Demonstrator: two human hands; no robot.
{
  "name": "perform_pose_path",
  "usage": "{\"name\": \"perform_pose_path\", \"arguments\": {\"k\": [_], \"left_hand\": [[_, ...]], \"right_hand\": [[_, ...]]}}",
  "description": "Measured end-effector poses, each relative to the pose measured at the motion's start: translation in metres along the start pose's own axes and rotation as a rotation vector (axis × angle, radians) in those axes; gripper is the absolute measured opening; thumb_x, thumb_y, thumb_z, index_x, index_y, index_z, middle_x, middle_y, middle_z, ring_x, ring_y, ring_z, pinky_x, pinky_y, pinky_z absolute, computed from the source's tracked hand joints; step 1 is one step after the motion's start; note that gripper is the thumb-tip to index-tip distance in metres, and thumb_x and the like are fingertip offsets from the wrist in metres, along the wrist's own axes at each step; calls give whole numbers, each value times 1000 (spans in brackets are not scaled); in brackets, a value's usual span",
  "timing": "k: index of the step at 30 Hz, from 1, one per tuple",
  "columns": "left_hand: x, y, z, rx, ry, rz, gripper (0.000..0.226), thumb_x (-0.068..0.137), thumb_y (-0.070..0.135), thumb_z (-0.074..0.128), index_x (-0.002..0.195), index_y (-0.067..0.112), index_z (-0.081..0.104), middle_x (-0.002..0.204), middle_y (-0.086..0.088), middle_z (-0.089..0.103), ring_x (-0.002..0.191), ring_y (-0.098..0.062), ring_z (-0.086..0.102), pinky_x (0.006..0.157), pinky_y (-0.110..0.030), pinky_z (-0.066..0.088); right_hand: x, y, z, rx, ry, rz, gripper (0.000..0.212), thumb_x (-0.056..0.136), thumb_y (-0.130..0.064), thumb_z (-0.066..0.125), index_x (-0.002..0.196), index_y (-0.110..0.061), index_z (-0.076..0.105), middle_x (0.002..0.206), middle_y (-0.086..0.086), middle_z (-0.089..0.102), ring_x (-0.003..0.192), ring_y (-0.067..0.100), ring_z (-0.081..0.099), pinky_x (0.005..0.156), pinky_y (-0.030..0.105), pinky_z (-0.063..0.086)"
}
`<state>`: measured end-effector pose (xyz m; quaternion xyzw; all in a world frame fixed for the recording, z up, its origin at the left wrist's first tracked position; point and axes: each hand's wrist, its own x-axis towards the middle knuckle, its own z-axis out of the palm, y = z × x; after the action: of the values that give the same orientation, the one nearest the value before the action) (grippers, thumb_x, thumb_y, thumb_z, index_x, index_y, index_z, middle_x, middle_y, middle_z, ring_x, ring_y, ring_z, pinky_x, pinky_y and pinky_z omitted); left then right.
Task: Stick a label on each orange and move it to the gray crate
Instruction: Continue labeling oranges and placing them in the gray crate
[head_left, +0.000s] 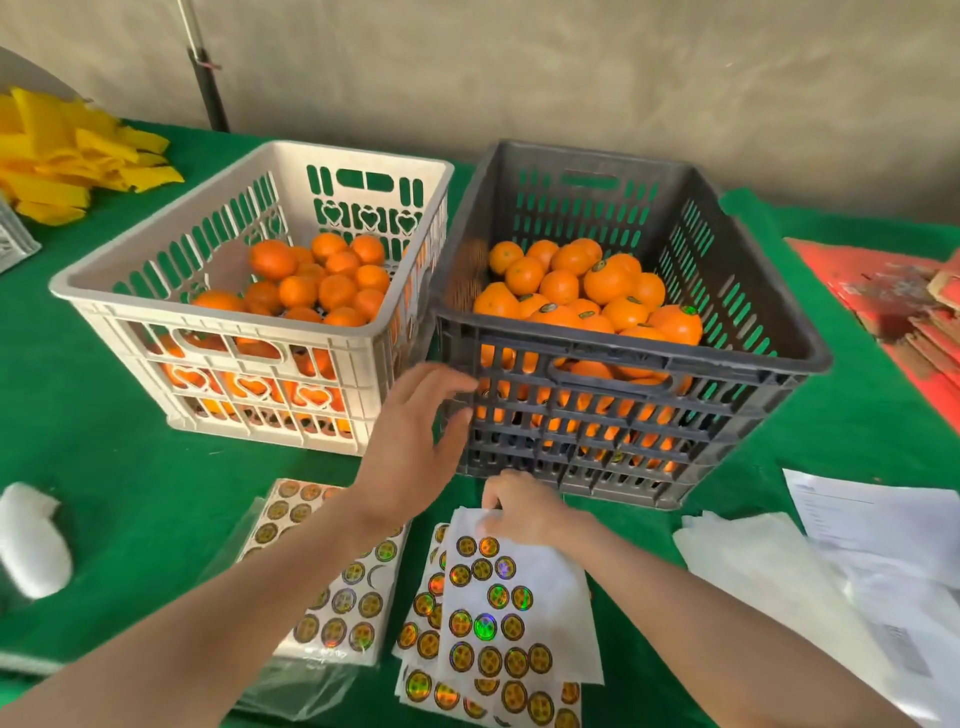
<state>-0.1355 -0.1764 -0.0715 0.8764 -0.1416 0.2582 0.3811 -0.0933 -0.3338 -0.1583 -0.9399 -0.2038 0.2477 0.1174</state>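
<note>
Head view: hovers left hand (415, 441) open-fingered by the gray crate (639, 358), pinches the sheet's (550, 587) top edge with right hand (524, 506), leaves unlabelled oranges (311, 288) in the white crate (223, 316), probably risks lifting the whole loose sheet or creasing a label (488, 546).

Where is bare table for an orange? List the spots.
Bare green cloth: in front of the white crate, between foam wad and sticker sheets; and right of the gray crate, before the red cardboard. Crowded: near edge, sheets and papers.
</note>
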Motion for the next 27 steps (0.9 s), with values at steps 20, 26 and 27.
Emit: {"name": "perform_pose_path", "arguments": {"k": [20, 26, 27], "left_hand": [[-40, -29, 49, -678, -473, -1154, 16, 88, -4, 59, 102, -4, 64, 94, -23, 69, 79, -30, 66, 76, -39, 57], [-38, -29, 51, -726, -456, -1210, 11, 87, -7, 56, 98, -5, 60, 93, -25, 67, 79, -35, 65, 80, -45, 54], [-39, -30, 52, -726, -459, -1213, 10, 87, -7, 56, 96, -5, 60, 92, -24, 67, 78, -34, 65, 79, -45, 54]], "right_hand": [[-61, 4, 6, -27, 707, -280, 24, 69, -20, 84, 87, -8, 74, 82, 7, 55, 76, 27, 53, 65, 36, 47], [-62, 1, 21, 31, 712, -235, 15, 74, -12, 78, 86, -5, 72, 80, 9, 60, 77, 29, 56, 69, 39, 48], [-61, 1, 21, 59, 692, -223, 12, 78, -11, 75, 86, -5, 71, 82, 9, 60, 80, 29, 55, 71, 39, 47]]}}
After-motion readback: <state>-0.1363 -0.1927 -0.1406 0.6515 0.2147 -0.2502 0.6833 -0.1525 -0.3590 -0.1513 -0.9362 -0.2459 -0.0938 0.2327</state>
